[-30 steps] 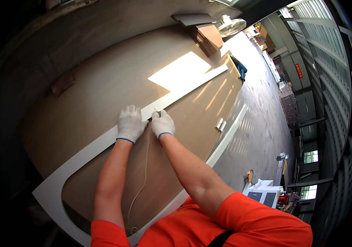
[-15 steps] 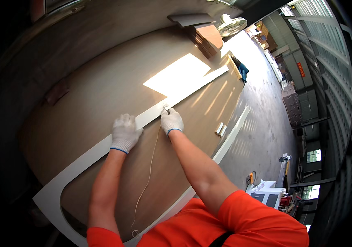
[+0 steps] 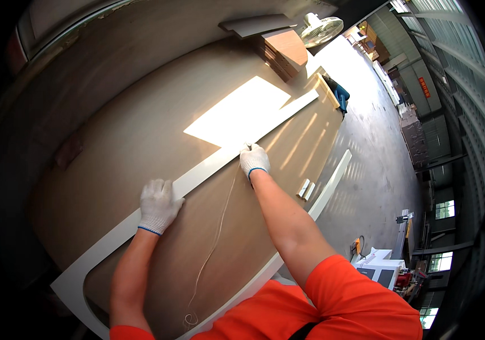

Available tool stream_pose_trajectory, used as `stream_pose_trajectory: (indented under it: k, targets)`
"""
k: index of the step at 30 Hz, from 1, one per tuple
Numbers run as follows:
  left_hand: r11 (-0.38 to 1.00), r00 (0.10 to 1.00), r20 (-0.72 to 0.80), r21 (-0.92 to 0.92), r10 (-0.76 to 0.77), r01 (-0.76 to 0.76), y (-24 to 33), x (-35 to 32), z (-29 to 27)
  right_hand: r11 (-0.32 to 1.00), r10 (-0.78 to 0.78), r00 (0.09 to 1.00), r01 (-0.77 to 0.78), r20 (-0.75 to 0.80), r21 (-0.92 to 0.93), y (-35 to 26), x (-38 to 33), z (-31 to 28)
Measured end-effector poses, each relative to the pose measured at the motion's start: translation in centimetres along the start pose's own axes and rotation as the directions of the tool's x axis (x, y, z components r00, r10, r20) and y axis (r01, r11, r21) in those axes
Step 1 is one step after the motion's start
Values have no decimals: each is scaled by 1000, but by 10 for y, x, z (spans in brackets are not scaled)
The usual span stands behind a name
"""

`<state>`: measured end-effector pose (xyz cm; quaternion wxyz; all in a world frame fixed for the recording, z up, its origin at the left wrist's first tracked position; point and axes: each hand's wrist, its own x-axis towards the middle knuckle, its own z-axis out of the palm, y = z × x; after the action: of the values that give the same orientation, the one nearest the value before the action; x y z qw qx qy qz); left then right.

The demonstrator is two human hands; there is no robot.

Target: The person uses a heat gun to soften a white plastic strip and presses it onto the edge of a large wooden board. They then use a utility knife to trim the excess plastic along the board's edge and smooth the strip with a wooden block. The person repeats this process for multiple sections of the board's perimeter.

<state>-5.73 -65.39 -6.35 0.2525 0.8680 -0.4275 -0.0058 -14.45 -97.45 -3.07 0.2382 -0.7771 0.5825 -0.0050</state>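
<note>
A white U-shaped frame [image 3: 205, 170] lies on a brown tabletop [image 3: 123, 164], one long arm running away from me to the upper right. My left hand [image 3: 159, 205], in a white knit glove, is closed over this arm, fingers across it and thumb along its near side. Farther along, my gloved right hand [image 3: 255, 158] pinches at the arm's near edge. From its fingers a thin pale strand [image 3: 219, 232] trails down over the tabletop, ending in a loose curl near my body. The fingertips hide what else the right hand may hold.
Stacked brown boards [image 3: 282, 54] stand at the far end beside a fan [image 3: 320, 31]. A blue power tool [image 3: 337, 93] rests at the right table edge. Two small white pieces [image 3: 306, 190] lie near the frame's other arm [image 3: 333, 184]. Grey floor [image 3: 373, 170] stretches to the right.
My right hand has slid farther along the frame's edge, away from my left hand, drawing the strand with it. The left hand has shifted slightly down and left in view.
</note>
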Motion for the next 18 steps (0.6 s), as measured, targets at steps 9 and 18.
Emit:
stream_pose_trajectory:
  k: [9, 18]
  targets:
    - [1000, 999, -32, -6, 17, -17, 2, 3, 0, 999, 50, 999, -50, -22, -1, 16, 84, -39]
    - [1000, 1000, -28, 10, 13, -13, 6, 2, -4, 1000, 20, 996, -19, -90, 12, 40, 174, -69]
